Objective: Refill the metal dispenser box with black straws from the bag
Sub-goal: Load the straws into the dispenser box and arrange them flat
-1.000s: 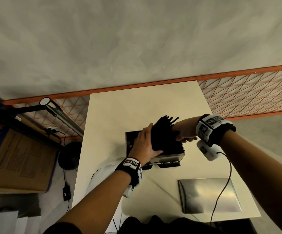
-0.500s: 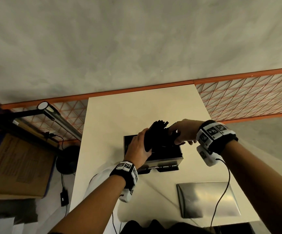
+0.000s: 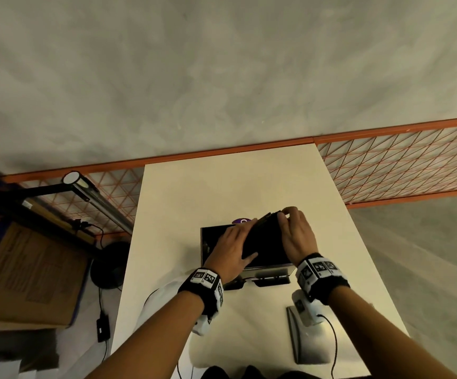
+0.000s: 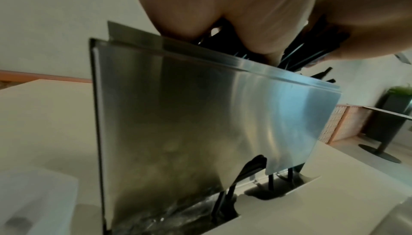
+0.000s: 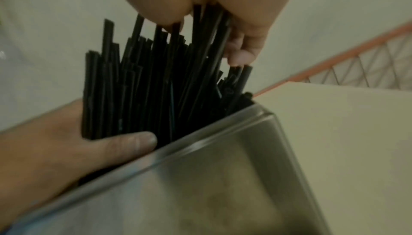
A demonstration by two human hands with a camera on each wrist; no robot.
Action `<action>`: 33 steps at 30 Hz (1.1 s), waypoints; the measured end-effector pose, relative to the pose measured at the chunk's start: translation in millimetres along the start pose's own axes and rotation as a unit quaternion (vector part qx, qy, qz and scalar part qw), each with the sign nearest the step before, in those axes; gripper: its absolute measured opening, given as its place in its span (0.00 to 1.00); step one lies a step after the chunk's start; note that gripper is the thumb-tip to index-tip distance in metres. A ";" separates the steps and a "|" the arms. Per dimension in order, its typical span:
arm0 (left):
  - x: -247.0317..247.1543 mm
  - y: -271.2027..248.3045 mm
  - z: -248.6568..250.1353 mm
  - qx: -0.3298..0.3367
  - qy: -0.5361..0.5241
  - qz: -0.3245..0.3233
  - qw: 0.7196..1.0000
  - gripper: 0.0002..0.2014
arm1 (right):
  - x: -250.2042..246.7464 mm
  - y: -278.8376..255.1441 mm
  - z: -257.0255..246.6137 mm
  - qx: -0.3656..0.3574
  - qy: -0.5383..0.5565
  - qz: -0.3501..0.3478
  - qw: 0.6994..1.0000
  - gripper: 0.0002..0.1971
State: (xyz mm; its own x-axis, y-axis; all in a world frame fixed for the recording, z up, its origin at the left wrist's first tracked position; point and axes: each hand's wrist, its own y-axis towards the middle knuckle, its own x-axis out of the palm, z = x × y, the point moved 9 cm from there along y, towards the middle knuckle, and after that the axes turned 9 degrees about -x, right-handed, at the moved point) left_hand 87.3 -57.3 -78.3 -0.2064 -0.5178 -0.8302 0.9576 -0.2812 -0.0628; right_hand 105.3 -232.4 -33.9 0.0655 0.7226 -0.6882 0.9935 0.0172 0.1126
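The open-topped metal dispenser box (image 3: 273, 270) stands mid-table. A thick bundle of black straws (image 3: 265, 236) leans in its top, lower ends inside and upper ends tilted to the far right. My left hand (image 3: 235, 244) grips the bundle's left side, thumb across the straws (image 5: 156, 80) just above the box rim (image 5: 200, 149). My right hand (image 3: 293, 228) curls over the straws' upper ends, fingertips (image 5: 243, 52) on them. In the left wrist view the box's shiny front wall (image 4: 200, 124) fills the frame, with a few straws (image 4: 252, 168) showing in its bottom opening.
The flat metal lid (image 3: 312, 343) lies on the cream table (image 3: 221, 192) near its front right. A white bag (image 3: 158, 302) hangs off the table's left edge. A purple object (image 3: 242, 220) peeks out behind the box. Orange mesh fencing (image 3: 399, 165), a lamp and cardboard boxes (image 3: 24, 269) flank the table.
The bundle was held up above the box and has come down into its top. My right hand moved from the bundle's far right end round to its near right side.
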 end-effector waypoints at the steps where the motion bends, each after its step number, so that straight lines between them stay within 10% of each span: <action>1: 0.4 -0.7 0.3 0.009 0.005 -0.006 1.000 0.44 | -3.8 1.1 2.7 -0.002 -0.005 0.025 1.000 0.23; 5: 2.8 -5.1 -3.8 0.030 0.022 -0.027 0.999 0.43 | -20.2 1.3 23.0 0.043 0.068 0.107 0.991 0.28; 11: 8.7 -0.1 -5.6 -0.013 -0.020 -0.029 0.999 0.52 | 36.4 -12.2 -6.2 -0.016 0.088 -0.023 0.996 0.32; 23: -0.2 5.0 -50.4 -0.067 0.078 -0.154 0.983 0.52 | 10.9 -47.1 40.7 0.084 0.174 0.057 0.980 0.35; 33: 13.8 15.5 -24.8 -0.063 0.127 -0.158 0.977 0.51 | 26.4 -28.8 26.3 0.113 0.152 0.071 0.979 0.24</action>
State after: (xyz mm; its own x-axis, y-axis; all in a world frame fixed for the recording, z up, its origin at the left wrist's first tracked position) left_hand 104.2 -48.7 -104.5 -0.4545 -0.2001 -0.8680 0.8745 -0.2855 -0.3921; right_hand 80.8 -232.0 -74.1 0.2080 0.8797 -0.4277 0.9738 -0.2272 0.0063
